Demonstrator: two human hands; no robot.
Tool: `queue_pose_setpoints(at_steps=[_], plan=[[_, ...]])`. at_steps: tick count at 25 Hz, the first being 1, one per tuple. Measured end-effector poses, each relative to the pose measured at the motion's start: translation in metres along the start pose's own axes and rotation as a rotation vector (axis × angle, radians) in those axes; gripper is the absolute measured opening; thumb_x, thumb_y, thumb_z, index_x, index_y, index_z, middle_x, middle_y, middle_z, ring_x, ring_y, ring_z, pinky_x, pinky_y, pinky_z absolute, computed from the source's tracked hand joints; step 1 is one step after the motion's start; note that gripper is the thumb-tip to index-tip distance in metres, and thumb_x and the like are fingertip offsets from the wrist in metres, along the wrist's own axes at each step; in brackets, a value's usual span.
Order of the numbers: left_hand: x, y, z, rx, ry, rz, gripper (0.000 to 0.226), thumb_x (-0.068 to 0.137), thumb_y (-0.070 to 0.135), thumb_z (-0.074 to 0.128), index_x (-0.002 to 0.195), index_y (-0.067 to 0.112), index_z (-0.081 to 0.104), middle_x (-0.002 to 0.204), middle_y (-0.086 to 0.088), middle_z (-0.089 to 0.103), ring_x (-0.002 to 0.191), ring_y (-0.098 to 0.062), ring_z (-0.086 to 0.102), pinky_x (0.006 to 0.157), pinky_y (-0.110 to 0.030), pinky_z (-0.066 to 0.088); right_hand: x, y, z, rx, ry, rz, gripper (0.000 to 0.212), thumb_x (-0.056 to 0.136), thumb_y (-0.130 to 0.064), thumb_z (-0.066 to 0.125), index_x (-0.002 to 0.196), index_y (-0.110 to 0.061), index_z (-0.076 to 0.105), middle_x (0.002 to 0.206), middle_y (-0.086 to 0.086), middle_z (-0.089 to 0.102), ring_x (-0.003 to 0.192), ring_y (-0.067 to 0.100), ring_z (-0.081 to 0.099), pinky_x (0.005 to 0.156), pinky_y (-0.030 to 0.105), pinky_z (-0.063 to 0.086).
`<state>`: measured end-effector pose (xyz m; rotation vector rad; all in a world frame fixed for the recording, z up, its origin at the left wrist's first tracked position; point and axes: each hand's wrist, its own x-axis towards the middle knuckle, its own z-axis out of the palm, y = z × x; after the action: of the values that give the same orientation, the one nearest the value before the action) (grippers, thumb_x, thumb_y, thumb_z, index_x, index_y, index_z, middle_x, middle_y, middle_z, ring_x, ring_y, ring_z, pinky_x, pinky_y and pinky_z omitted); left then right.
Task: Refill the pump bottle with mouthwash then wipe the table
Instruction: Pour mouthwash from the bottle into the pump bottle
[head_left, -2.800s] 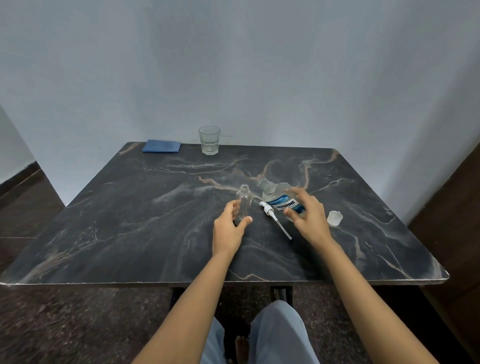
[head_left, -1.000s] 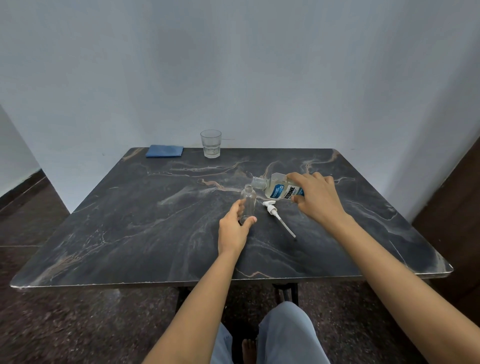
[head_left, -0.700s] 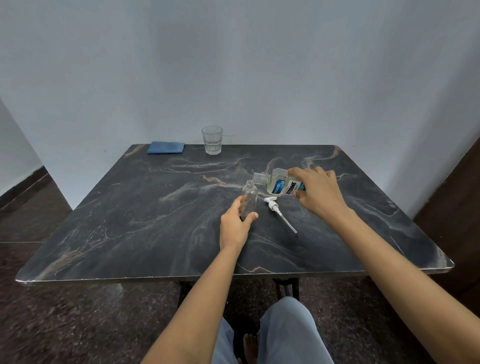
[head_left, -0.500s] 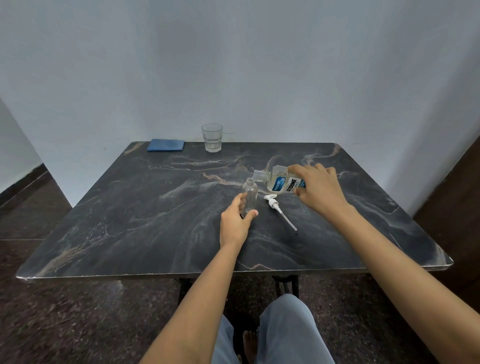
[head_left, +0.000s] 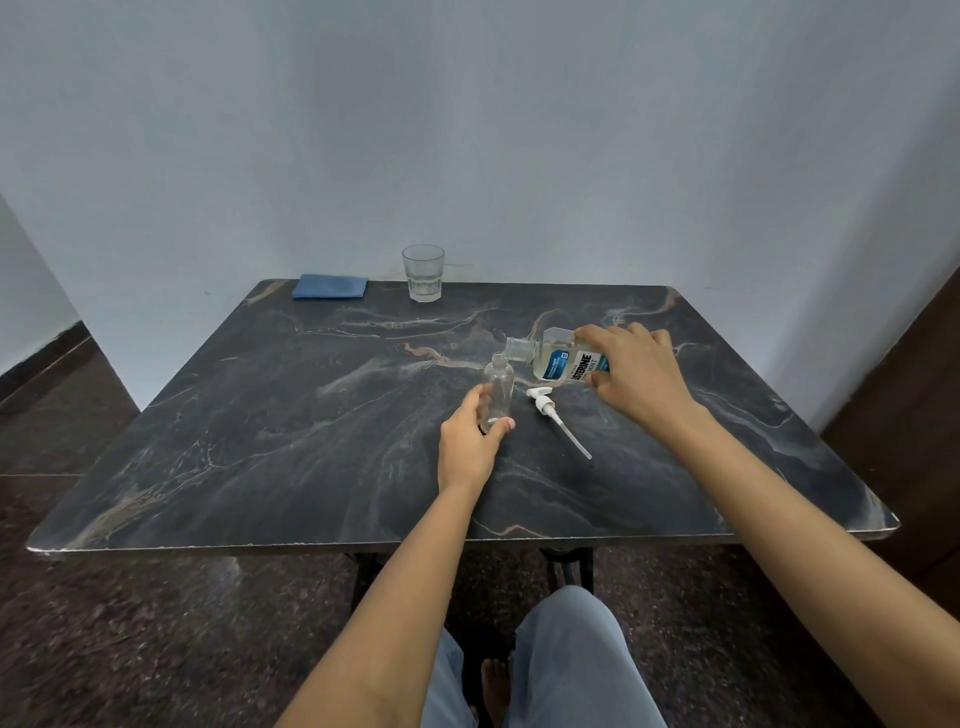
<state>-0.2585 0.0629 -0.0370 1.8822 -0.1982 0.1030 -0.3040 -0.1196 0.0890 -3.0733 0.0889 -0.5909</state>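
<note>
On a dark marbled table (head_left: 260, 441) against pale blue walls (head_left: 467, 130), the left hand (head_left: 467, 447) grips the upright bottle (head_left: 500, 384) mid-table, the right hand (head_left: 634, 374) grips the mouthwash (head_left: 561, 361) tilted toward its mouth, pump (head_left: 550, 410) lying just right, cloth (head_left: 330, 287) and glass (head_left: 423, 273) far.

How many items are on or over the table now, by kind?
2 bottles: pump bottle, mouthwash bottle
1 pump head
1 drinking glass
1 blue cloth
Total: 5
</note>
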Motion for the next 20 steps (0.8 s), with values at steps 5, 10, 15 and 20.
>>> queue_pose_setpoints(at_steps=[5, 10, 15, 20], plan=[[0.0, -0.0001, 0.0004, -0.003, 0.002, 0.001, 0.057, 0.083, 0.021, 0.073, 0.135, 0.027, 0.05, 0.125, 0.002, 0.064, 0.115, -0.011, 0.058, 0.1, -0.027, 0.044, -0.0005, -0.002, -0.0004, -0.009, -0.003, 0.002, 0.05, 0.086, -0.02, 0.064, 0.132, -0.029, 0.047, 0.118, 0.003, 0.064, 0.111, 0.028, 0.051, 0.096, 0.045, 0.033], [-0.0001, -0.0012, 0.0002, -0.013, 0.005, 0.008, 0.053, 0.082, 0.021, 0.073, 0.131, 0.027, 0.053, 0.115, 0.011, 0.065, 0.105, -0.005, 0.058, 0.099, -0.03, 0.047, -0.0007, -0.0019, -0.0011, -0.01, -0.01, 0.004, 0.05, 0.085, -0.02, 0.064, 0.132, -0.028, 0.047, 0.117, 0.003, 0.064, 0.111, 0.028, 0.051, 0.096, 0.045, 0.032], [0.0004, -0.0019, 0.0002, -0.015, 0.005, 0.011, 0.052, 0.081, 0.021, 0.074, 0.129, 0.029, 0.055, 0.112, 0.012, 0.063, 0.102, -0.004, 0.056, 0.095, -0.026, 0.045, -0.0001, -0.0019, -0.0024, -0.016, -0.003, -0.001, 0.051, 0.084, -0.018, 0.063, 0.132, -0.028, 0.047, 0.116, 0.003, 0.064, 0.111, 0.028, 0.051, 0.094, 0.043, 0.032], [0.0002, -0.0017, 0.0004, -0.017, 0.004, 0.02, 0.052, 0.082, 0.021, 0.074, 0.129, 0.028, 0.055, 0.109, 0.017, 0.061, 0.101, -0.002, 0.055, 0.093, -0.022, 0.043, -0.0002, -0.0028, -0.0035, -0.018, -0.011, -0.002, 0.051, 0.085, -0.018, 0.062, 0.132, -0.029, 0.047, 0.119, 0.003, 0.063, 0.113, 0.028, 0.051, 0.095, 0.044, 0.032]])
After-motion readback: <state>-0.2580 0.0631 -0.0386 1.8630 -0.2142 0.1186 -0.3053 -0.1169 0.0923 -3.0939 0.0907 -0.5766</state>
